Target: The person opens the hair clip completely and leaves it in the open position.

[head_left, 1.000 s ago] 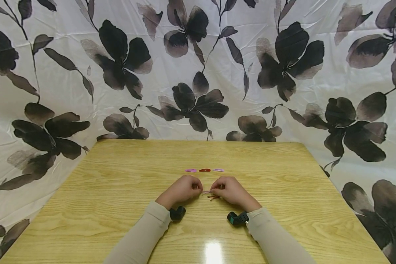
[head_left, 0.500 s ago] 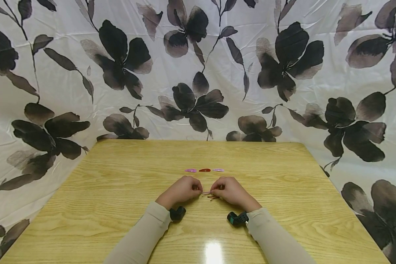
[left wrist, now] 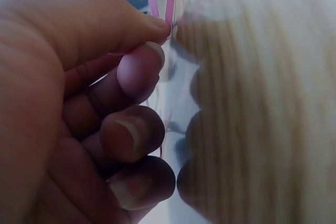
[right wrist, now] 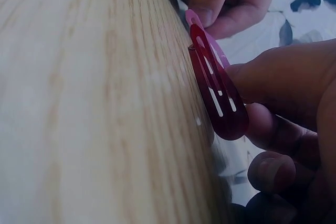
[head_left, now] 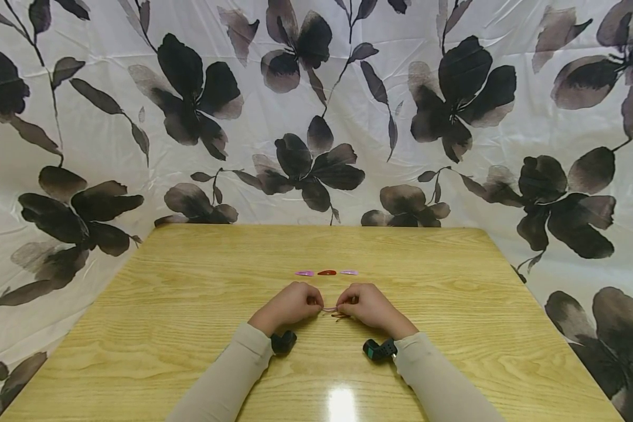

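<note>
A pink snap hair clip (head_left: 329,309) spans the small gap between my two hands, low over the table. My left hand (head_left: 294,302) pinches its narrow end between thumb and index finger; the other left fingers are curled. At the opposite end, my right hand (head_left: 371,305) grips the clip with thumb and fingertips. In the left wrist view the pink clip (left wrist: 170,3) shows two separate arms. A dark red snap hair clip (right wrist: 228,119) is on the table, right by the right fingertips, and partly covers the pink one in the right wrist view.
Farther back on the wooden table (head_left: 216,258) lies a row of snap hair clips: a purple one (head_left: 305,273), a red one (head_left: 327,272) and a pale lilac one (head_left: 349,272). A floral cloth (head_left: 380,135) hangs behind the table and along both sides.
The pink hair clip's strip between the fingertips has shifted slightly lower, its arms appearing closer together. Both hands stay almost in place, and the row of clips lies as before.
</note>
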Demonstrator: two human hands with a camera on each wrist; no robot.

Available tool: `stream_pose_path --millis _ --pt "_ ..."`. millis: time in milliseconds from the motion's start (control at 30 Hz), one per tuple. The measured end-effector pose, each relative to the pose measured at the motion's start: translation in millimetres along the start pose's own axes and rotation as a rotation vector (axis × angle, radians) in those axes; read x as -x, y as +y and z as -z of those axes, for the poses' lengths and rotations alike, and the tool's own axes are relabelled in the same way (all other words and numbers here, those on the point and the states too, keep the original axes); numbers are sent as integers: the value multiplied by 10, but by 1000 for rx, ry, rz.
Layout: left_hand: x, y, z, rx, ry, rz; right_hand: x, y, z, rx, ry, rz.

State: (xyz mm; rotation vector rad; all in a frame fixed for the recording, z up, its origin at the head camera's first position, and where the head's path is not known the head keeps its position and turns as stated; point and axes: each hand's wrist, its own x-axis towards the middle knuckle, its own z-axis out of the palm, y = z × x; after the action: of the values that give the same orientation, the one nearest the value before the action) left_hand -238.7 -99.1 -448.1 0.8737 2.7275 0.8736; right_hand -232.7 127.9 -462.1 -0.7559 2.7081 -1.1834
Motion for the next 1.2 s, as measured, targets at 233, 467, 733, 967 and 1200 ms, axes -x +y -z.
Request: stream_pose_path --millis 233,467,733,967,1200 --pt "7 -14 15 -20 2 5 -2 14 -5 1 -8 -5" --pt "45 6 73 16 30 43 8 -6 -13 8 -23 -12" --pt "56 -26 175 -24 72 69 -23 -75 31 49 -26 8" --pt "59 -34 294 -4 79 120 -96 -119 88 42 9 18" --pt "23 -56 394 -11 89 168 -192 -159 123 56 11 30"
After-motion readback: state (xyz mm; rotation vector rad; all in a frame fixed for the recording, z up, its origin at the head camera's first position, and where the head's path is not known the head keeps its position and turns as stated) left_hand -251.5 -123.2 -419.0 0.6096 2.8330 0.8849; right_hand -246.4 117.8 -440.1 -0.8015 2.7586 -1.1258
